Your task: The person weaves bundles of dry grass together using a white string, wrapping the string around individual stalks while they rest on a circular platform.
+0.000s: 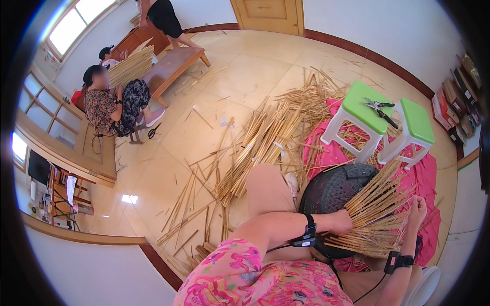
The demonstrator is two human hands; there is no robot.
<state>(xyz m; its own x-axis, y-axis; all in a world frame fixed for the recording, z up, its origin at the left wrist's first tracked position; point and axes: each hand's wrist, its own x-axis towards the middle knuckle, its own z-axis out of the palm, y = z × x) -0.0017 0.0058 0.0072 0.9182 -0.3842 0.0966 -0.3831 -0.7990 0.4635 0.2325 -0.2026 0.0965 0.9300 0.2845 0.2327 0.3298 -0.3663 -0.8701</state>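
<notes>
A fan-shaped bundle of straw stalks point(375, 206) lies across my lap, its narrow end toward the left and its spread tips toward the right. My left hand point(341, 222) is closed on the stalks at that narrow end. At the bundle's right side my right hand point(418, 210) is raised, fingers pinched together; a thin pale strand seems to run down from it, but what it grips is too small to make out. Beneath the bundle sits a dark, basket-like round thing point(326, 191), partly covered by the stalks.
Loose stalks point(255, 153) cover the floor ahead and left. Two green-topped stools point(361, 99) stand on a pink sheet point(431, 219), with pruning shears point(380, 109) on one. Farther left, a seated person point(104, 107) handles a straw panel point(131, 66) beside a wooden bench point(173, 69). Others are behind.
</notes>
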